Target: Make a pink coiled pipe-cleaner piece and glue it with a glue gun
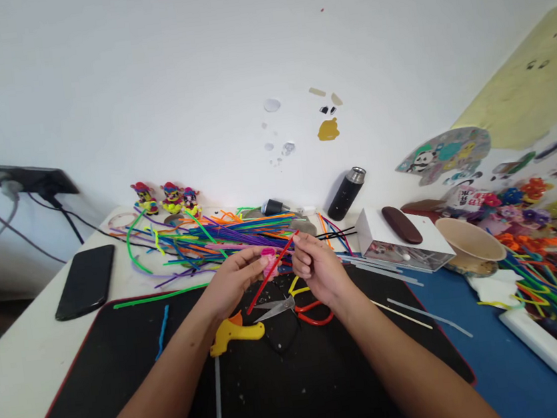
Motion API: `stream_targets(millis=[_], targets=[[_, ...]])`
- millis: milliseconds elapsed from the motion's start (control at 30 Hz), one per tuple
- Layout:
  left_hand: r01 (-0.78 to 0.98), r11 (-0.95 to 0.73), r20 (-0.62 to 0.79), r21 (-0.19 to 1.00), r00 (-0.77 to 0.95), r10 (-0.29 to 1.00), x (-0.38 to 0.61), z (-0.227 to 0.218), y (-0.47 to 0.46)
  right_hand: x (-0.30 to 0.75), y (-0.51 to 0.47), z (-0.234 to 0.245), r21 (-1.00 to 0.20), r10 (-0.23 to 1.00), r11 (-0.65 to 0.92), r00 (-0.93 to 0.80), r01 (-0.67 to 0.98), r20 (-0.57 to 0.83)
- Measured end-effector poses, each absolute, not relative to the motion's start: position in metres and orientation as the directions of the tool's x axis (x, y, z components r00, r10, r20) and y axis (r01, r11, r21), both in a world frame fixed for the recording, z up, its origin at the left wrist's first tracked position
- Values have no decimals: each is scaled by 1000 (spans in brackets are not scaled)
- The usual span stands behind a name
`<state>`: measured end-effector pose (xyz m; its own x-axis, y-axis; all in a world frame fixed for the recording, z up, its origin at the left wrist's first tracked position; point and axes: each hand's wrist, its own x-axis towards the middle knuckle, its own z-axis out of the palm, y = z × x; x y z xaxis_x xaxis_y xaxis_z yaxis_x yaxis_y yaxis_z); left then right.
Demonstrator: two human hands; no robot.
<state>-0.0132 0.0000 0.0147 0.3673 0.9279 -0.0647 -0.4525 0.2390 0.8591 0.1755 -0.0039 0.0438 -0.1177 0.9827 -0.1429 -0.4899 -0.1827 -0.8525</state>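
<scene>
My left hand (233, 274) pinches a small pink piece (268, 256), whose exact kind I cannot make out. Between thumb and fingers, my right hand (317, 261) grips a red pipe cleaner (272, 274) near its upper end. The pipe cleaner slants down to the left and passes in front of the pink piece; whether they touch I cannot tell. Under the hands, on a black mat (299, 394), lie scissors (284, 307) with red and yellow handles, blades apart. Left of them rests a yellow glue gun (237, 333) with a clear glue stick (219, 403) behind it.
Behind the hands spreads a pile of coloured pipe cleaners (231, 231). A phone (86, 282) lies left, several small figures (171, 198) stand by the wall. Right are a dark flask (347, 193), a white box (387, 240), a bowl (473, 244) and a white corded tool (551, 352).
</scene>
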Motion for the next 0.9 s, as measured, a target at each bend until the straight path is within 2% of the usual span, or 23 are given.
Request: stream_targets(millis=[300, 433, 533, 633, 700, 900], targets=[[-421, 221, -73, 880, 340, 938, -16, 13, 2, 176, -6, 42, -870, 980, -196, -124, -453, -156], [-421, 235, -108, 876, 303, 947, -19, 13, 4, 197, -4, 34, -920, 969, -242, -119, -307, -215], [-428, 244, -129, 870, 279, 951, -20, 13, 4, 225, 0, 27, -948, 969, -246, -32, -201, -245], [-422, 267, -155, 866, 281, 947, -18, 14, 4, 257, 6, 23, -967, 968, -228, 77, -116, -237], [-412, 285, -174, 866, 287, 942, -17, 14, 4, 278, 12, 22, -976, 966, -217, 149, 31, -210], [-365, 280, -167, 888, 311, 936, -16, 12, 4, 320, 35, 17, -948, 957, -235, 220, 214, -188]])
